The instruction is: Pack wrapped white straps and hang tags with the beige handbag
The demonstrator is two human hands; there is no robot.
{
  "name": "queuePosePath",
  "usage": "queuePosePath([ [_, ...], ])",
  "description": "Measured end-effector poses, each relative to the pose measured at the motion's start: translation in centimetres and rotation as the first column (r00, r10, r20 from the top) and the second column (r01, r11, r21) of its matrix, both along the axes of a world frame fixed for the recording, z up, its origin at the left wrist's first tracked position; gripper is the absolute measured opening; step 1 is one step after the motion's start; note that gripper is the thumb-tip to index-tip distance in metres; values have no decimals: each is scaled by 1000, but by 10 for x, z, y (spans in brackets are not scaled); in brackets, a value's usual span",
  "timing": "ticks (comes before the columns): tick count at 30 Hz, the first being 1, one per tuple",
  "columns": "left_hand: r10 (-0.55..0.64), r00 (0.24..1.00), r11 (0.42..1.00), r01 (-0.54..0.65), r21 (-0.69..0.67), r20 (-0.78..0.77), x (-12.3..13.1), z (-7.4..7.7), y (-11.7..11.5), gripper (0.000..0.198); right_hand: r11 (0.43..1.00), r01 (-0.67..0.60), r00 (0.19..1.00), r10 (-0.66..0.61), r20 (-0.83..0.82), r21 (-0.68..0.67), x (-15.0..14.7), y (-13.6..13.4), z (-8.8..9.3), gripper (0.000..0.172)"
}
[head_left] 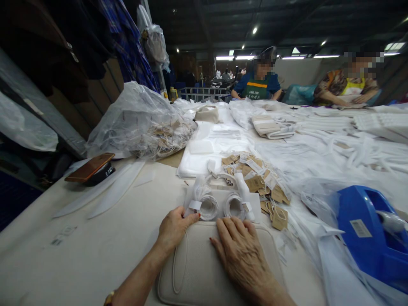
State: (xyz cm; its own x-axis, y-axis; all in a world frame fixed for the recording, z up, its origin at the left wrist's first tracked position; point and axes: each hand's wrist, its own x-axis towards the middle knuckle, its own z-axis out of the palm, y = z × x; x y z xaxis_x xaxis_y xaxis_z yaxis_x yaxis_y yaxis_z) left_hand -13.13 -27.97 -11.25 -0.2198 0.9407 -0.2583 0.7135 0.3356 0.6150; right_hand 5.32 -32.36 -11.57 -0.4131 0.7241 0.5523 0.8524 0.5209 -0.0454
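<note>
A beige leather-look handbag [200, 259] lies flat in front of me, a thin cord loop [180, 272] on its left part. Across its upper middle rests my right hand [239, 246], palm down with fingers stretched out. At the bag's top left corner, my left hand [175, 227] grips the edge, its thumb on top and its other fingers partly hidden. Just beyond the top edge are two rolled straps [208, 207] in white wrapping, lying on a white sheet. A curved handle [228, 176], partly wrapped, shows behind them.
Brown paper tags [255, 183] with strings lie beyond my right hand. A blue tape dispenser [360, 229] stands right. At left are a phone in a brown case [91, 167] and a plastic bag [134, 119] of tags. Two people work across the table; white wrapping covers its far side.
</note>
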Motion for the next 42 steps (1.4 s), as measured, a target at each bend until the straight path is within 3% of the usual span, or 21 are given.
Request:
queuePosePath([
  [4,30,1000,999,-30,-13,4,1,3,0,35,995,75,997,-75,14,-65,-6,3,-6,29],
  [12,24,1000,1000,-24,-20,-5,5,0,7,36,975,216,975,-218,-43,-47,3,2,-11,41],
  [18,-126,983,988,112,105,135,-5,-4,-5,39,961,266,964,-267,1,-78,1,6,-15,29],
  [20,-87,968,982,44,183,233,-9,-8,-12,54,959,274,962,-275,6,-77,0,6,-15,26],
  [23,0,903,982,-82,172,429,-12,-12,-17,79,956,287,958,-287,10,-65,-1,6,-15,26],
  [29,30,816,996,-73,52,578,-9,-5,-13,78,950,308,951,-309,-24,-56,-3,4,-13,28],
  [35,-12,623,997,69,-40,782,-15,6,-22,83,946,320,942,-323,-88,-43,-3,0,-9,30],
  [42,21,598,974,169,-152,801,-25,22,-30,76,932,363,914,-355,-196,5,2,0,-11,33],
])
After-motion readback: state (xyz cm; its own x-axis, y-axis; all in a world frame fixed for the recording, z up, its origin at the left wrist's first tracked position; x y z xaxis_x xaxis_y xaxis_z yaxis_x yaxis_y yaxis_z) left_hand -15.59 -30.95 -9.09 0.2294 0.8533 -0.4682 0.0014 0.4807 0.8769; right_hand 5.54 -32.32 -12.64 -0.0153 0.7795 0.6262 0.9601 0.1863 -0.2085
